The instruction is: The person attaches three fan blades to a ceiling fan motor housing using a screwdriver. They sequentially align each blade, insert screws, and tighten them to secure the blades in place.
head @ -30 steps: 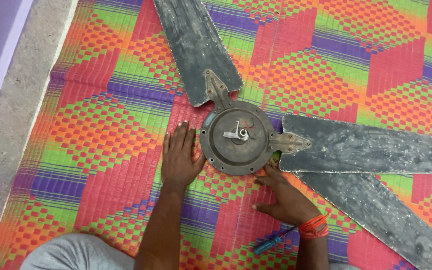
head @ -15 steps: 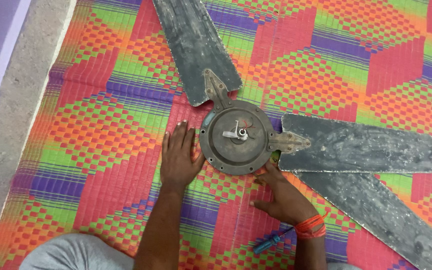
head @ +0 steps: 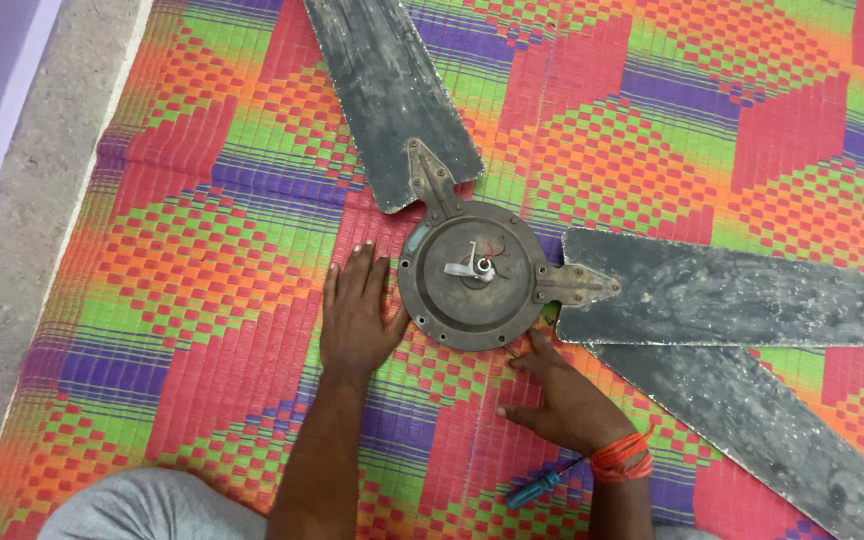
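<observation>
The mat (head: 202, 250), woven in bright checks, covers the floor and carries a dismounted ceiling fan. Its motor hub (head: 472, 275) sits near the mat's middle and serves as the landmark here.

Three grey, dusty blades spread from the hub. One blade (head: 387, 90) runs up and away, bolted on by a bracket. A second blade (head: 722, 295) points right, also on a bracket. A third blade (head: 752, 430) lies below the second, and whether it is fastened cannot be told.

The left hand (head: 357, 315) lies flat and open on the mat, its thumb against the hub's left rim. The right hand (head: 567, 400) rests below the hub, fingers loosely spread, index tip touching the lower rim; neither hand grips anything.

A blue-handled screwdriver (head: 542, 485) lies on the mat below the hub, beside the right wrist.

The hub looks heavy, rigid metal, best held by its rim with both hands. The blades seem thin sheet, likely to flex and sharp-edged, so lifting by them looks unwise.
</observation>
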